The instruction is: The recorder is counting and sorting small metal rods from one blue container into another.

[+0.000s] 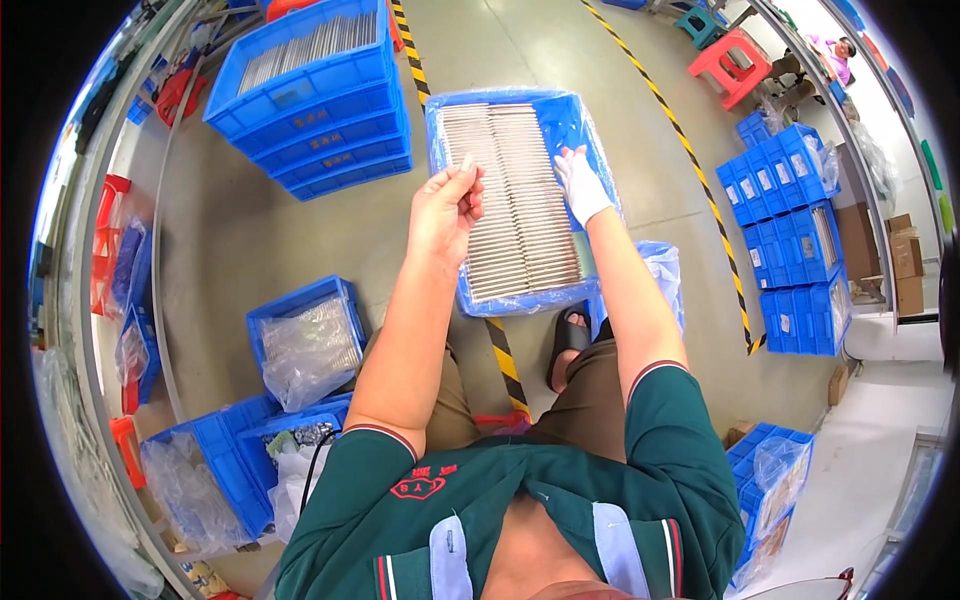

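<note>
A blue plastic bin (575, 112) lined with clear plastic film stands in front of me, holding two long rows of thin silvery metal pieces (520, 190) packed side by side. Above the left row, my left hand (447, 212) is bare and closed, thumb against forefinger. Whatever it pinches, if anything, is too small to name. My right hand (583, 188) wears a white glove with bare fingertips. Its fingers are stretched out over the bin's right side, beside the right row, and nothing shows in them.
Stacked blue bins (330, 125) with similar pieces stand at the far left. More bins (308, 340) with plastic bags sit near my left leg. Labelled blue bins (790, 240) and a red stool (731, 66) are at right. Another person (835, 58) is far off.
</note>
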Available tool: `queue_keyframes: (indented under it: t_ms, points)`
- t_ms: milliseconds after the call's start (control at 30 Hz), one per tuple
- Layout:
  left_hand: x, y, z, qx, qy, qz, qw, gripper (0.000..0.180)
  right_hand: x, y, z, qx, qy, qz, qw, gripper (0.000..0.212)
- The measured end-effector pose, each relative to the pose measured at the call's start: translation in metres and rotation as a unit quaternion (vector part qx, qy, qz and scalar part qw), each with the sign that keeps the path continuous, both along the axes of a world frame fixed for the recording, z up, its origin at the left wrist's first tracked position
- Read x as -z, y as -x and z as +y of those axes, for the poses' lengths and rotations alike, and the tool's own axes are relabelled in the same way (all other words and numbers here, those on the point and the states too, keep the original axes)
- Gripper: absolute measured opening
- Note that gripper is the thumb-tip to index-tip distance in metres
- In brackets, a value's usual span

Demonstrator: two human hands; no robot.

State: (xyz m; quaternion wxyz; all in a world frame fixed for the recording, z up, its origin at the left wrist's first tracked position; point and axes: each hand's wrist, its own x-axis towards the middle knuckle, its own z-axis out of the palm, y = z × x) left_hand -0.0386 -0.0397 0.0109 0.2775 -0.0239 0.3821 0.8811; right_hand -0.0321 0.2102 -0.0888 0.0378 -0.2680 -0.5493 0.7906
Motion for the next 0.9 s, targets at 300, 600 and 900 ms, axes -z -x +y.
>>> queue_keyframes:
  t_ms: [300, 600, 900]
  points:
    - [0.002, 0.002, -0.003, 0.011, -0.004, 0.009, 1.0, 0.016, -0.02, -0.004, -0.021, -0.027, 0.03, -0.03, 0.999, 0.074]
    - [0.01, 0.0, 0.009, 0.028, 0.034, 0.022, 0.999, 0.015, -0.027, -0.025, -0.003, -0.014, -0.313, 0.011, 0.95, 0.064]
    - [0.008, -0.012, 0.023, 0.043, 0.051, 0.004, 0.998, 0.013, -0.021, -0.167, 0.116, 0.136, -0.17, 0.075, 0.973, 0.051]
